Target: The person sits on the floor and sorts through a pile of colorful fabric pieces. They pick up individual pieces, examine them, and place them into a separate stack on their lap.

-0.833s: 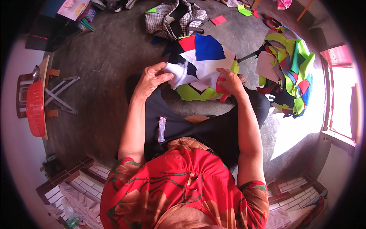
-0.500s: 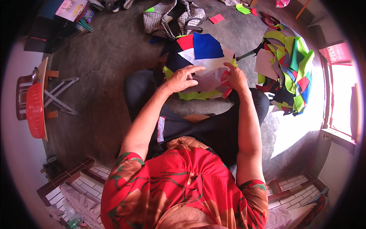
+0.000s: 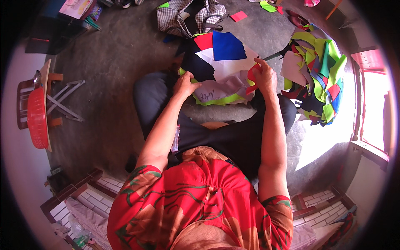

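A layered pile of fabric scraps lies on the floor before my crossed legs. On top are a blue piece (image 3: pixel 228 46), a red piece (image 3: pixel 204 41), a black piece (image 3: pixel 199 68) and white pieces (image 3: pixel 237 68). At the near side is a grey fabric piece (image 3: pixel 218 91) with a handwritten mark, above a lime-green edge (image 3: pixel 221 101). My left hand (image 3: pixel 186 86) is closed at the left edge of the grey piece, thumb on top. My right hand (image 3: pixel 265 79) pinches a red fabric scrap (image 3: pixel 251 89) at the pile's right side; its fingers partly hide the scrap.
A big heap of coloured scraps (image 3: pixel 318 79) stands to the right. Beyond the pile lies a checked bag (image 3: pixel 168 23), with a loose red scrap (image 3: pixel 238 16) beside it. Left are a red plastic basket (image 3: pixel 37 118) and a folding stand (image 3: pixel 66 100). Sunlight enters at right.
My left hand has come down from over the pile to its left edge and closed there. My right hand has shifted slightly right and up with the red scrap, uncovering the grey piece's mark.
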`<move>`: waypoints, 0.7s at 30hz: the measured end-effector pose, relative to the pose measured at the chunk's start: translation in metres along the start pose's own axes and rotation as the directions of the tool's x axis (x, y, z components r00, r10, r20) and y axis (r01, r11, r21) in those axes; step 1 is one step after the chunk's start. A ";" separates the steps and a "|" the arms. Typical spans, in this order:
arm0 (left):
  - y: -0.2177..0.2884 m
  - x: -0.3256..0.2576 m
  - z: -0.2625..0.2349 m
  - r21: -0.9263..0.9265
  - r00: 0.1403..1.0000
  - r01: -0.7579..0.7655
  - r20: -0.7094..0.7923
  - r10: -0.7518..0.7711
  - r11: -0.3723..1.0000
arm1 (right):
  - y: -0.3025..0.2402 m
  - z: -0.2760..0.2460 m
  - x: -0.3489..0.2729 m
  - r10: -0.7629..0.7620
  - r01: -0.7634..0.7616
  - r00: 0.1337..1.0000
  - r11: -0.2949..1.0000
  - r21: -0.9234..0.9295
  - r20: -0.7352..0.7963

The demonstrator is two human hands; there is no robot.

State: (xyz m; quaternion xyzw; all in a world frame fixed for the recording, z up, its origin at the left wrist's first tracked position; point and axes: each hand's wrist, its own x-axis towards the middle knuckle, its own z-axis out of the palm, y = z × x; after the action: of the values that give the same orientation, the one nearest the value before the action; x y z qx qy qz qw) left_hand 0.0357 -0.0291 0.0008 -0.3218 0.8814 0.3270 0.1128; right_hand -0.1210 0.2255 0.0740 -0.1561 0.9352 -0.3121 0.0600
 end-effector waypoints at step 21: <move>-0.025 0.004 0.000 0.037 0.979 0.100 0.177 -0.105 0.994 | -0.005 0.021 -0.011 -0.117 0.225 0.892 0.953 -0.204 0.437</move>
State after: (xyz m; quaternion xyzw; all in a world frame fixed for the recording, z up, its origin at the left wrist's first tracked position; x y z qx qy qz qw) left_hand 0.0483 -0.0458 -0.0133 -0.3343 0.8545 0.3359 0.2128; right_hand -0.1050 0.2139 0.0606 -0.3083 0.9144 -0.1552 0.2115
